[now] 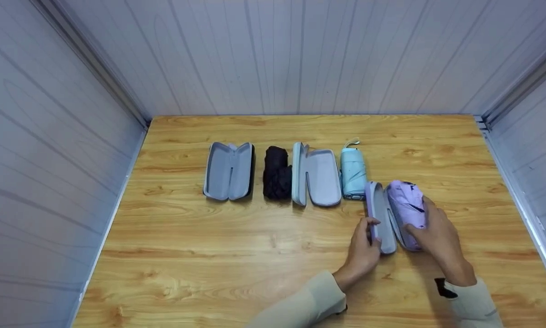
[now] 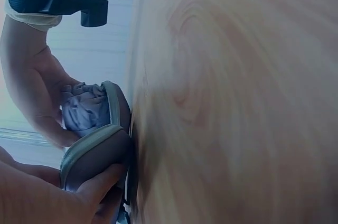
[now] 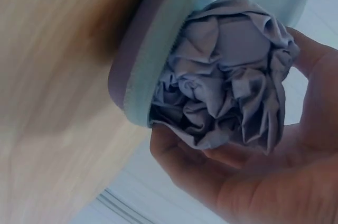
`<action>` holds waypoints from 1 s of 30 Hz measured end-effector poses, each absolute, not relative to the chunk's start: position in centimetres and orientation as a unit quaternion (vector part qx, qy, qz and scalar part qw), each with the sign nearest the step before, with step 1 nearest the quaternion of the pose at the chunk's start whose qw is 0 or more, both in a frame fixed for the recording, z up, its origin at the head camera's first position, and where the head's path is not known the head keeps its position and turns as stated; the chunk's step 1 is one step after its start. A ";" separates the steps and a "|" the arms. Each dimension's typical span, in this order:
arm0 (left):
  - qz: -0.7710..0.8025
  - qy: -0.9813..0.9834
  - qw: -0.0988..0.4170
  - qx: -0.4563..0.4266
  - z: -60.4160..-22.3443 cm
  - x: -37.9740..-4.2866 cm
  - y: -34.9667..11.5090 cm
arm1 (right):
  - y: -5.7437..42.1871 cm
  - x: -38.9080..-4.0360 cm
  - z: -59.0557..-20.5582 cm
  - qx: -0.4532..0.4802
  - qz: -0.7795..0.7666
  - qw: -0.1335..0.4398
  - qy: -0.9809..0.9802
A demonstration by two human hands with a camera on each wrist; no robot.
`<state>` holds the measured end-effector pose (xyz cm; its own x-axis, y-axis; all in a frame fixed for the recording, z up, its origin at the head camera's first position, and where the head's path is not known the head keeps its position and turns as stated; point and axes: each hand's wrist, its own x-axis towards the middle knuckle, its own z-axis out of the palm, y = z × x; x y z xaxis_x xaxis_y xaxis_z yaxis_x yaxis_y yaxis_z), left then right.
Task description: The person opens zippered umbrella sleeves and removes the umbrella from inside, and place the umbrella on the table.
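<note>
A purple folded umbrella lies in the right half of a spread-out purple zip case with a grey lining. My right hand grips the umbrella from its right side, thumb near the front end and fingers over the far side. In the right wrist view the umbrella's crumpled cloth end bulges above the zip edge of the case. With fingers and thumb, my left hand holds the outer wall of the case's left half, as the left wrist view also shows.
Left of the purple case lies a light blue folded umbrella with a wrist cord, close to it. Farther left are an open mint case, a black folded umbrella and an open grey-lined case. Panelled walls border the wooden table.
</note>
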<state>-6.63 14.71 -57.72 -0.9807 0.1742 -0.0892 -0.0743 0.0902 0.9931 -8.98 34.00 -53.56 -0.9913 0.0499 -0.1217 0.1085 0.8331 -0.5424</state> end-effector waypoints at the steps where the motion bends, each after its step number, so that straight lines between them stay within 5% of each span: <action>1: 0.672 0.734 0.092 0.033 -57.7 -6.7 14.8 | 34.1 -9.0 -53.3 0.042 -0.292 0.047 0.954; 18: 0.651 0.754 0.076 0.052 -57.4 -8.8 16.0 | 36.4 -10.8 -50.7 0.065 -0.259 -0.081 0.960; 30: 0.646 0.758 0.087 0.033 -57.1 -10.3 17.0 | 38.3 -13.2 -51.4 0.097 -0.208 -0.065 0.971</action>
<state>-10.29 17.04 -57.13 -0.9828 0.1619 -0.0889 -0.0622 0.1631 0.9847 -13.19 38.25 -51.42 -0.9728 0.2152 0.0862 0.1610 0.8947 -0.4167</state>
